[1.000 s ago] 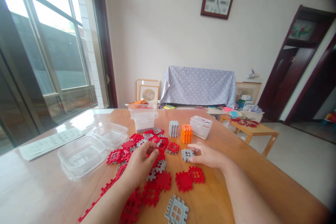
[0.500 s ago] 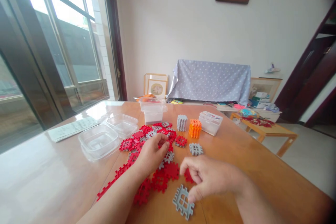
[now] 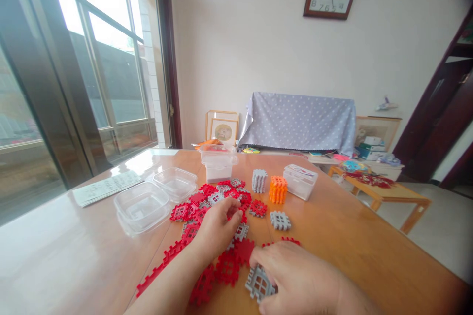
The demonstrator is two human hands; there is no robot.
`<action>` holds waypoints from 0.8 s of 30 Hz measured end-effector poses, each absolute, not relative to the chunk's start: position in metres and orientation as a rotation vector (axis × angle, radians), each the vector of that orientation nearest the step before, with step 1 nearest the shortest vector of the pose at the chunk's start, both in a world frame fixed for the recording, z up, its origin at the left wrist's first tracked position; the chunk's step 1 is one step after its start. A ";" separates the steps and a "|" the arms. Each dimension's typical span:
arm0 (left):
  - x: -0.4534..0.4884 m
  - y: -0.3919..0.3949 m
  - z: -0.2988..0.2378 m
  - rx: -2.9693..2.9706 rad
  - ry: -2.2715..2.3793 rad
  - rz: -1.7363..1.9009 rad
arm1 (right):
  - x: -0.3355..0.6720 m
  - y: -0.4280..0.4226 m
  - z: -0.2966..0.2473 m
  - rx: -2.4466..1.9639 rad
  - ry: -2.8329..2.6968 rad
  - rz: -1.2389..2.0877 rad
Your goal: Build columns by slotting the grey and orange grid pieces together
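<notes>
My right hand is closed round the edges of a grey interlocking plastic tile with a window-like grid, near the table's front. The fingers are at its far side and the thumb at its near edge. My left hand rests over a loose pile of red and grey interlocking tiles, its fingers curled in toward the thumb. Whatever those fingertips hold is hidden. Part of a red tile shows behind my right hand. Beyond it lies a small grey stack, with a red tile to its left.
Farther back stand a tall grey stack, an orange stack and a lidded clear box. Clear plastic tubs and a booklet lie on the left. Another clear container stands behind the pile.
My right hand has come down and closed on the grey tile, which it was hovering beside. My left hand stays over the pile. The camera view has tilted up slightly.
</notes>
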State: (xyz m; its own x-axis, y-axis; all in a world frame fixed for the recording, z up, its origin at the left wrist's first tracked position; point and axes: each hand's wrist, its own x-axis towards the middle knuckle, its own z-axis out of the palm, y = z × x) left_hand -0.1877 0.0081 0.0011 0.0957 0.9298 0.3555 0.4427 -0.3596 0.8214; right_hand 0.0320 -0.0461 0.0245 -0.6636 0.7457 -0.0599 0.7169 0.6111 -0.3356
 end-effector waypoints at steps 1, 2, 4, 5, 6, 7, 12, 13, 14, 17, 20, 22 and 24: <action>-0.187 0.008 0.002 1.857 1.338 1.217 | 0.033 -0.046 0.025 -1.251 -2.727 0.512; -0.186 0.007 0.002 1.854 1.334 1.212 | 0.034 -0.045 0.025 -1.249 -2.712 0.535; -0.185 0.005 0.004 1.850 1.320 1.191 | 0.036 -0.041 0.024 -1.234 -2.677 0.635; -0.184 0.005 0.004 1.846 1.310 1.180 | 0.038 -0.039 0.024 -1.230 -2.651 0.695; -0.184 0.004 0.005 1.843 1.297 1.172 | 0.040 -0.036 0.023 -1.228 -2.621 0.752; -0.183 0.003 0.005 1.838 1.285 1.167 | 0.042 -0.032 0.023 -1.226 -2.583 0.791; -0.181 0.002 0.002 1.790 1.229 1.157 | 0.047 -0.014 0.024 -1.234 -2.316 0.915; -0.181 0.002 0.002 1.777 1.220 1.155 | 0.048 -0.012 0.023 -1.241 -2.253 0.944; -0.181 0.002 0.002 1.764 1.208 1.151 | 0.048 -0.009 0.023 -1.250 -2.190 0.969; -0.180 0.001 0.004 1.714 1.146 1.129 | 0.047 -0.004 0.022 -1.240 -2.010 1.017; -0.177 0.000 0.006 1.631 1.067 1.088 | 0.043 -0.001 0.021 -1.206 -1.832 1.083; -0.175 0.000 0.004 1.560 0.994 1.059 | 0.040 0.000 0.020 -1.183 -1.754 1.118; -0.173 0.001 0.002 1.458 0.918 1.059 | 0.037 0.001 0.019 -1.175 -1.729 1.140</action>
